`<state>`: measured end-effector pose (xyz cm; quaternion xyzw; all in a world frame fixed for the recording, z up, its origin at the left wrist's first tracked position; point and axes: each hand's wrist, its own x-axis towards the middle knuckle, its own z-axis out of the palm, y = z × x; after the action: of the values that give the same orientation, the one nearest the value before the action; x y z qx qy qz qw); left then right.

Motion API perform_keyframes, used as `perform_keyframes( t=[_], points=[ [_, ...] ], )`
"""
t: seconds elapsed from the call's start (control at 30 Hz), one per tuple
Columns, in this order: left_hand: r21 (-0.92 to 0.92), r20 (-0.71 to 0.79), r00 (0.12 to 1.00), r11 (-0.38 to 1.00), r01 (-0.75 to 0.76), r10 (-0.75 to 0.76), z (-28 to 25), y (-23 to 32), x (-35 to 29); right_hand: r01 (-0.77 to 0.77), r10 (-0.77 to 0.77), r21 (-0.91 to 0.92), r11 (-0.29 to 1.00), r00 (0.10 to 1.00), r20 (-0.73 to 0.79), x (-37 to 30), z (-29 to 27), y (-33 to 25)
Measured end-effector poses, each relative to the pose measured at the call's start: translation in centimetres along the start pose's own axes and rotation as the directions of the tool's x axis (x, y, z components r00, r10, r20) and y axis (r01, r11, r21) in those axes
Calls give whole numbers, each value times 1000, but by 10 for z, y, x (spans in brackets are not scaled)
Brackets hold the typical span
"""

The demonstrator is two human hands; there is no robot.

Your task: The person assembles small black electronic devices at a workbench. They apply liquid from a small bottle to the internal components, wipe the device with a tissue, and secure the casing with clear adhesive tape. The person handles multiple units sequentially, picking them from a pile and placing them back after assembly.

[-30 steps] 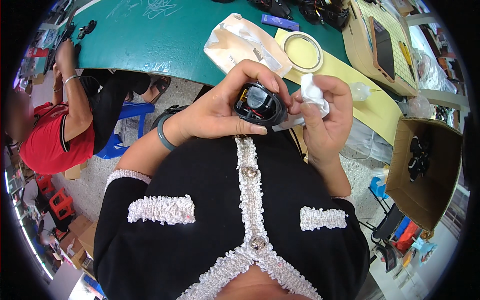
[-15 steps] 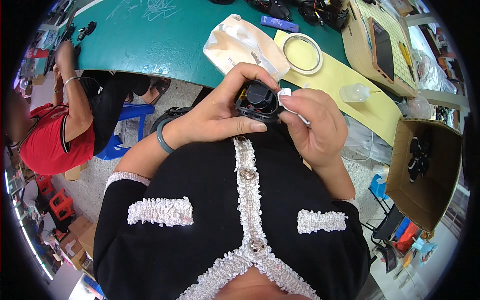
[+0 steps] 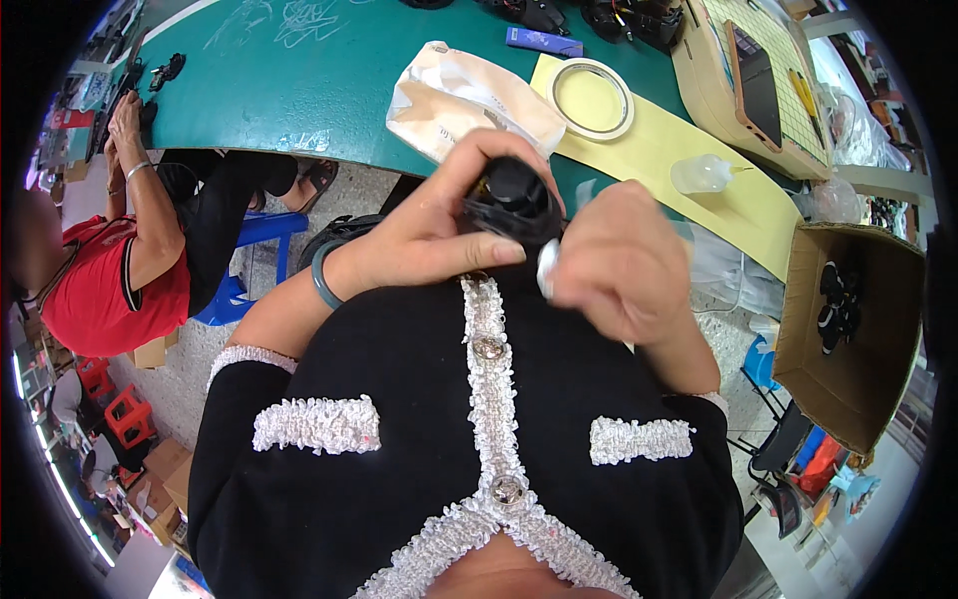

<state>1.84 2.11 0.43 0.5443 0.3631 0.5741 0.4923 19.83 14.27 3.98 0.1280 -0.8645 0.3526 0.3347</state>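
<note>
My left hand (image 3: 419, 230) is wrapped around a black plastic device housing (image 3: 509, 195) with a raised rounded block in its middle. Thumb and fingers grip its left side, in front of my chest. Beside the housing's right edge is my right hand (image 3: 624, 262), smeared by motion, its fingers closed on a piece of white tissue (image 3: 547, 268). A further pale scrap shows above that hand, too blurred to make out. Just beyond my hands a crumpled cream paper bag (image 3: 464, 95) lies on the green table (image 3: 289, 95).
On a yellow sheet (image 3: 733, 212) are a tape roll (image 3: 591, 98) and a squeeze bottle (image 3: 702, 174). A purple box (image 3: 544, 41) lies behind. At right stand a beige case (image 3: 699, 75) and a cardboard box (image 3: 848, 389) holding black parts. A person in red (image 3: 125, 280) sits at left.
My right hand has moved down along the housing's right edge with the white tissue and is now blurred. My left hand still holds the housing. The person at left has brought both hands together.
</note>
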Motion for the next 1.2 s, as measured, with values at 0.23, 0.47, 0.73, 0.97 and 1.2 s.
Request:
perform_keyframes(
  t=[0.23, 0.47, 0.73, 0.97, 1.2],
  points=[
    [-106, 29, 996, 991, -86, 89, 1, -2, 4, -190, 381, 393, 899, 782, -494, -13, 14, 8],
    [-171, 79, 994, 984, -55, 69, 3, -4, 2, -206, 234, 114, 972, 894, -382, -8, 13, 10],
    [-181, 35, 989, 972, 150, -146, 4, 11, -3, -166, 155, -32, 986, 961, -228, 2, 13, 4],
    [-50, -2, 995, 993, 103, -104, 7, 6, -4, -114, 67, -216, 970, 974, -214, -1, 13, 2],
    [202, 36, 997, 976, -77, 71, 1, 3, -3, -75, -15, -321, 944, 963, -271, -4, 20, -1]
  ],
)
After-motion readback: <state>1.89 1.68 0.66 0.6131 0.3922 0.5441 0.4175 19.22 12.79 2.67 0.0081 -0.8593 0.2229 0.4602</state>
